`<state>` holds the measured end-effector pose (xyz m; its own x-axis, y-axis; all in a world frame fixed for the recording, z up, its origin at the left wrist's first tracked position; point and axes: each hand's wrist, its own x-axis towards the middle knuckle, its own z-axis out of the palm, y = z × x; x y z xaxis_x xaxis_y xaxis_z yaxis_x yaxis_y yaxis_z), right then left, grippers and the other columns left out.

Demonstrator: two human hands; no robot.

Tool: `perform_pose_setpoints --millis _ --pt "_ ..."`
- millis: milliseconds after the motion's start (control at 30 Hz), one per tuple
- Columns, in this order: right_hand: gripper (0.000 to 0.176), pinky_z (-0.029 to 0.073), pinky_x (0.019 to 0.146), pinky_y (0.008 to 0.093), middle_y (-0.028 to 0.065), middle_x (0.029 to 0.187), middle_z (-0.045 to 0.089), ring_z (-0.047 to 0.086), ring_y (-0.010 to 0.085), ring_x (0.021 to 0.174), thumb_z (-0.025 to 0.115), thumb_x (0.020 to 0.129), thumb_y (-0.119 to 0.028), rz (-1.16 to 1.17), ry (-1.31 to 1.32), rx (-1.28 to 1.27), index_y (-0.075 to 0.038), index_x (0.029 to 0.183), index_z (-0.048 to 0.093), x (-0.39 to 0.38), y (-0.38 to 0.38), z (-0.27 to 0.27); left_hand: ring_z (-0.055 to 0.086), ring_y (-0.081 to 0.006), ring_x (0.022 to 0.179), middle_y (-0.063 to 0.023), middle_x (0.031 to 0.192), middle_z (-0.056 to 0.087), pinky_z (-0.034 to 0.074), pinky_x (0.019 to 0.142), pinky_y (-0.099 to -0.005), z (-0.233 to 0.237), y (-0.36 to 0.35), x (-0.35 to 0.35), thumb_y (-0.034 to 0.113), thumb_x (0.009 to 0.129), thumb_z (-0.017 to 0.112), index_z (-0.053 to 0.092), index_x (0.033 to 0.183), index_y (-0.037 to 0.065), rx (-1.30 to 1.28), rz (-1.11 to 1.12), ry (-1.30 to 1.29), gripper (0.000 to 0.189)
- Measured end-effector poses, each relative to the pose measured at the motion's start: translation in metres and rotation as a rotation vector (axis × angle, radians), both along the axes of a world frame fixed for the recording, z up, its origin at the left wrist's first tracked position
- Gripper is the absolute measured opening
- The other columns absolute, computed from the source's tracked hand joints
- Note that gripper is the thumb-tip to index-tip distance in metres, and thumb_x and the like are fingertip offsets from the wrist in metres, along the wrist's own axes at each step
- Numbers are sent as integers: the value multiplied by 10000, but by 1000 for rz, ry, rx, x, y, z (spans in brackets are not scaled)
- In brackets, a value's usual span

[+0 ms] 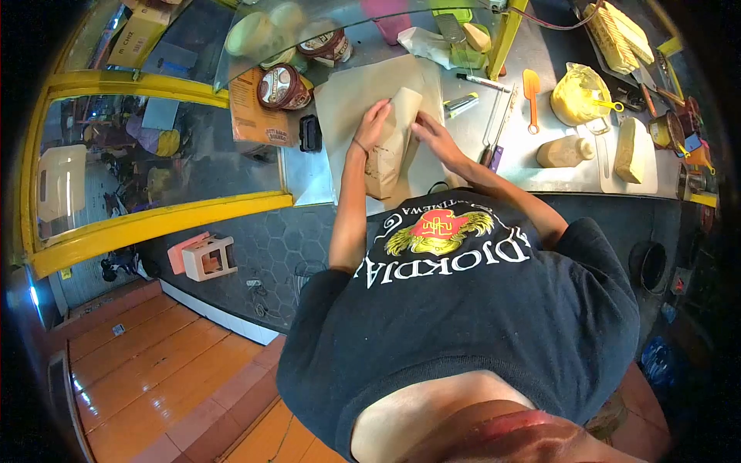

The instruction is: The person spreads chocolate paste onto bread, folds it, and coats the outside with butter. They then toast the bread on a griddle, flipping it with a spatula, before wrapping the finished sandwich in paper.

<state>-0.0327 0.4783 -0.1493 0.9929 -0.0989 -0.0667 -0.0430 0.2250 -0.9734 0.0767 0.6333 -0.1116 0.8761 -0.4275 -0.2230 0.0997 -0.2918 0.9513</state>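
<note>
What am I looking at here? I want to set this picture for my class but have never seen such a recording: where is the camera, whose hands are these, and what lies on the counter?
There is no machine here. A person wears one camera on the head, looking forward and down, so their dark T-shirt fills the lower part. Both hands are that person's. The left hand grips the upper end of a brown paper packet, and the right hand rests its fingers on the packet's side. The packet lies on a sheet of brown paper on a metal counter. Nearby lie an orange spatula, a yellow container, a pale block on a white board and round tubs with brown lids.
</note>
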Motion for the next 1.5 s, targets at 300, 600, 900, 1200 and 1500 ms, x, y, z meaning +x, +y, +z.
perform_pose_setpoints --millis 300,600,900,1200,1500 --pt "400 456 818 311 121 1074 619 573 162 870 634 920 -332 -53 -69 -128 8 1130 653 28 -9 -10 565 -241 908 -119 951 590 448 848 -353 -6 -19 2 267 958 559 588 984 8 201 -212 -379 262" --pt "351 488 682 335 137 975 651 607 191 782 632 930 -292 -168 -186 -164 18 1092 662 22 -18 4 576 -311 991 -116 1052 612 449 878 -418 11 -25 -5 195 893 633 673 967 45 362 -282 -944 173" --pt "278 463 742 429 207 812 591 577 356 792 568 932 -237 11 -147 -595 16 856 657 22 -50 -5 575 -324 1085 -144 1179 635 441 944 -405 0 -33 12 264 958 549 707 1000 7 417 -558 -840 304" --pt "430 360 1007 477 110 1158 568 532 295 1124 619 755 -79 -8 -234 -1416 -79 1184 582 28 -114 -35 633 -237 929 -123 1030 673 473 871 -332 1 -38 23 280 955 577 695 997 2 383 -642 -463 305" --pt "436 500 831 403 198 1015 659 634 357 918 696 784 -245 262 -205 -712 15 1125 624 26 -98 -3 565 -86 755 -17 811 645 470 734 -257 -22 -35 26 217 905 676 642 901 11 -6 -348 -269 209"
